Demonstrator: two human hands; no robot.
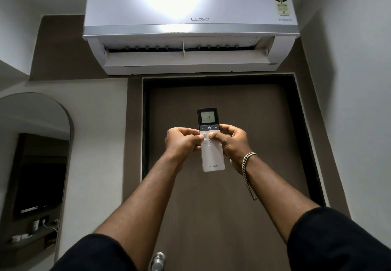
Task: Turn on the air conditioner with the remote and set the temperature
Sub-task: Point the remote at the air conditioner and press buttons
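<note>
A white wall-mounted air conditioner (190, 23) hangs above a door, and its lower flap stands open. I hold a slim white remote (212, 158) upright in both hands, pointed up toward the unit. The dark top of the remote has a lit screen reading 18. My left hand (182, 141) grips the left edge of the remote, thumb on the upper white buttons. My right hand (230, 141) grips the right edge, thumb resting on the buttons below the power key. A silver chain bracelet circles my right wrist.
A dark brown door (222, 196) in a black frame fills the space behind the remote, with a metal handle (157, 261) at the bottom. An arched mirror (33, 165) on the left wall reflects a shelf with small items. White walls stand on both sides.
</note>
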